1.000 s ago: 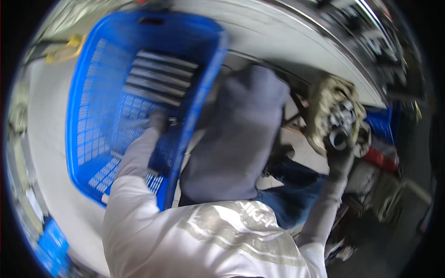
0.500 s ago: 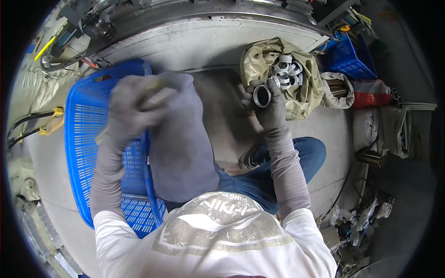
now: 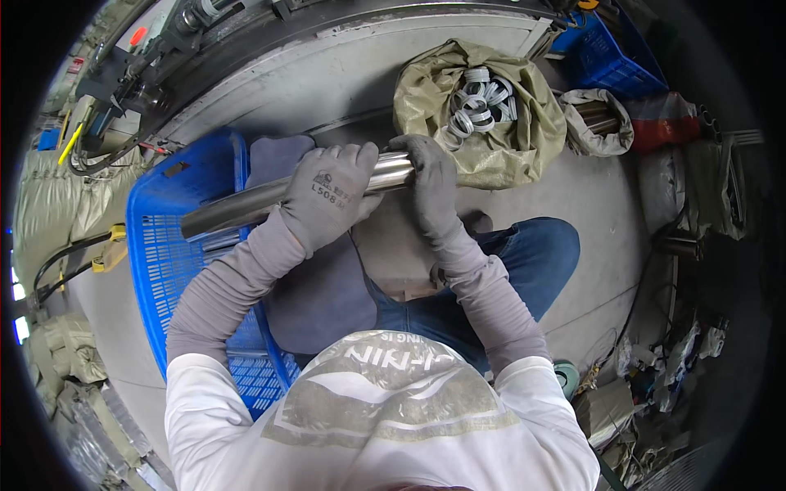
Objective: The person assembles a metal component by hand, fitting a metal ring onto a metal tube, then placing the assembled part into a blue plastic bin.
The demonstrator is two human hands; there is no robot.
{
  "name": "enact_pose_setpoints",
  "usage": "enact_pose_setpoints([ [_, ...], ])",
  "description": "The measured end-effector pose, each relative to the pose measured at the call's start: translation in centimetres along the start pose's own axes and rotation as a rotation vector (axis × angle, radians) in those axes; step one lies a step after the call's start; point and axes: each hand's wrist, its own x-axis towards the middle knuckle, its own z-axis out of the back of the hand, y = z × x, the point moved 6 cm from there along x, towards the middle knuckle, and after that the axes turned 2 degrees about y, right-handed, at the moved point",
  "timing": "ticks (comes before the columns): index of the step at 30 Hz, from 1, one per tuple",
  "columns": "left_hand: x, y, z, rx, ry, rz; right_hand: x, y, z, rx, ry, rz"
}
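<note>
Clasping a metal tube [image 3: 237, 210], left fingers [image 3: 350, 160] wrapped over it, right fingers [image 3: 409, 144] curled at one end

On the back of the gloved left hand [image 3: 334, 199] there is a dark print [image 3: 329, 189] of small emblem, letters and digits; on the white shirt [image 3: 393, 450], pale letters [image 3: 376, 358] stand, partly lost in the folds

Metal tube [image 3: 237, 208] in gloved hands [image 3: 332, 195], blue basket [image 3: 160, 266]
</note>
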Motion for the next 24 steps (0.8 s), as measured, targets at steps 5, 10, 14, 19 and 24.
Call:
enact_pose_setpoints([
  [5,0.1,0.2,-0.7,0.051,0.107,0.0,-0.7,-2.0,-1.9,-0.004,0.011,-0.009],
  [10,-0.3,-0.8,2.6,-0.002,-0.143,-0.083,-0.1,-2.4,-1.7,-0.23,0.022,0.092],
  [14,-5.7,2.6,3.0,-0.896,-0.286,0.291,0.9,-2.4,2.1,0.847,-0.039,-0.577],
  [19,-7.8,11.7,-3.6,-1.738,-0.598,0.377,2.6,-3.8,1.4,0.316,-0.037,-0.219],
  [24,-5.1,10.3,11.7,-0.293,-0.878,0.061,3.8,-14.3,7.3,-0.544,-0.071,-0.3],
])
